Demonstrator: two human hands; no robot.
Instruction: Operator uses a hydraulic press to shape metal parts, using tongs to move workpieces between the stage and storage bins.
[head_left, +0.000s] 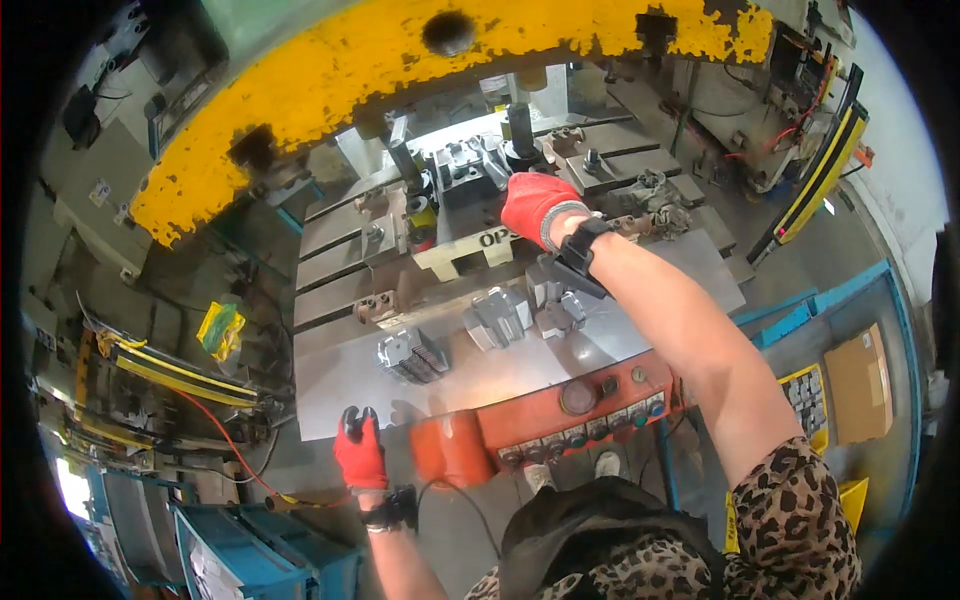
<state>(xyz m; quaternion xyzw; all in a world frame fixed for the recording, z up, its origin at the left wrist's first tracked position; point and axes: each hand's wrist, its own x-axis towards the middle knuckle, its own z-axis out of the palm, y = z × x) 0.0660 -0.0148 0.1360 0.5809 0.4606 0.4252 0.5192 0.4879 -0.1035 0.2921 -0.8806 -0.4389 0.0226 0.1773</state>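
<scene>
Right hand (540, 207), red glove, is reached in over the lower die under the yellow press beam (350, 70); knuckles face the camera, fingers curled and mostly hidden, so can't tell whether it's gripping anything. Closest thing to it is a gray metal piece (493, 172) in the die area, just beyond the fingers on their left side; contact isn't clear from this angle. Black guide post (520, 125) stands just behind that hand, and a cream die block (440, 262) with dark lettering sits on the near side, left of the wrist. Left hand (360, 452), red glove with black fingertips, is at the near left corner of the flat steel plate (330, 385), fingers spread slightly, grip loose and unclosed; can't tell if the tips touch the edge. On the plate, three groups of gray formed parts: left stack (412, 355) nearest the left hand, middle stack (498, 318), right group (560, 315) below the right wrist. Red control panel (620, 400) with a row of buttons runs along the plate's near edge. Yellow crate (805, 405) of gray parts is at far right, beside a cardboard box (862, 385).
</scene>
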